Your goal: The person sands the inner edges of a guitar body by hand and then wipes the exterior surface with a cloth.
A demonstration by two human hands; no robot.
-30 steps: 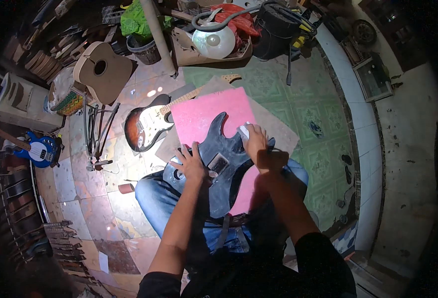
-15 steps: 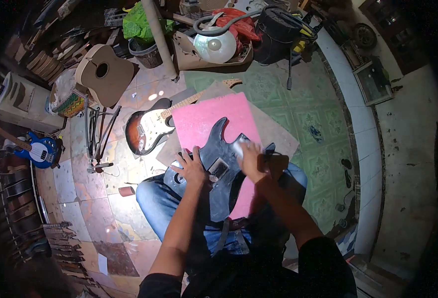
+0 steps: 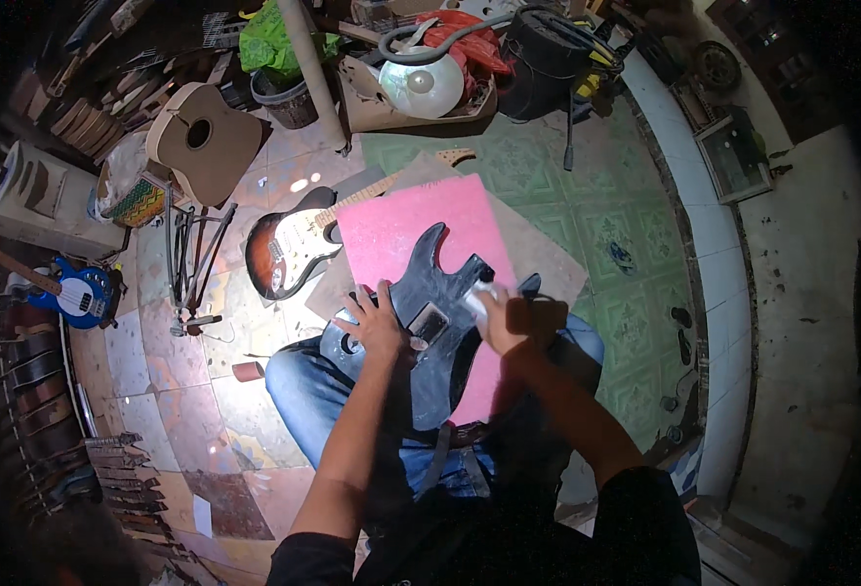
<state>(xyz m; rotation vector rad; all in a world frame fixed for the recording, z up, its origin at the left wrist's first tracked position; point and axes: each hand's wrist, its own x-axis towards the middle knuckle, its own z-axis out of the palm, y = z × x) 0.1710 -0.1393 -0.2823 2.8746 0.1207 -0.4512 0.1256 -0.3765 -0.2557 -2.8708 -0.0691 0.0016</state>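
Observation:
A dark grey electric guitar body [image 3: 421,376], with a dusty surface and a cut-out in its middle, rests across my lap. Its upper part overlies a pink foam board [image 3: 382,225]. My left hand [image 3: 377,327] lies flat on the body's left side, fingers spread, beside the cut-out. Over the right edge, near the upper horn, my right hand [image 3: 509,322] grips a small whitish pad [image 3: 474,295] pressed to the surface. Whether the pad is sandpaper or cloth I cannot make out.
A sunburst electric guitar [image 3: 289,249] lies left of the board. Beyond it an acoustic guitar body [image 3: 201,146] leans by a basket [image 3: 138,205]. A metal stand [image 3: 191,259] is at left. A cardboard box [image 3: 372,117] and a black bucket [image 3: 538,68] stand at the back.
My right hand, with the whitish pad, has shifted slightly down and right along the body's edge. The guitar body has risen a little in view; my left hand stays on it.

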